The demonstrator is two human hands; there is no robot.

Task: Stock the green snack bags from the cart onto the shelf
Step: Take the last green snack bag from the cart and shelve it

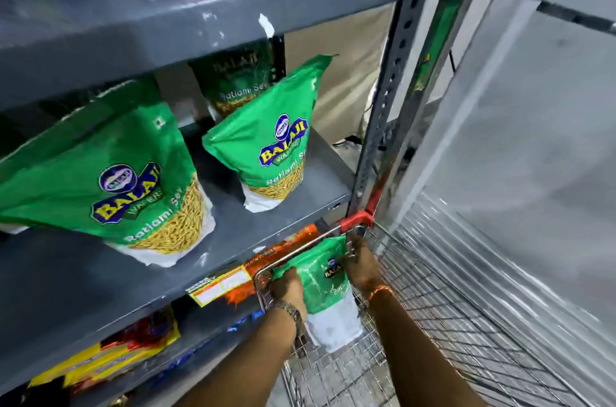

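A green snack bag with a white bottom is held upright inside the wire cart, near its front left corner. My left hand grips the bag's left edge and my right hand grips its upper right edge. On the grey middle shelf stand three more green bags: a large near one at the left, one in the middle, and one behind it in shadow.
The cart's red corner guard touches the shelf's perforated steel upright. Orange packets lie on the shelf below, with yellow and red packs further left. Dark bags sit on the top shelf. A pale wall is at the right.
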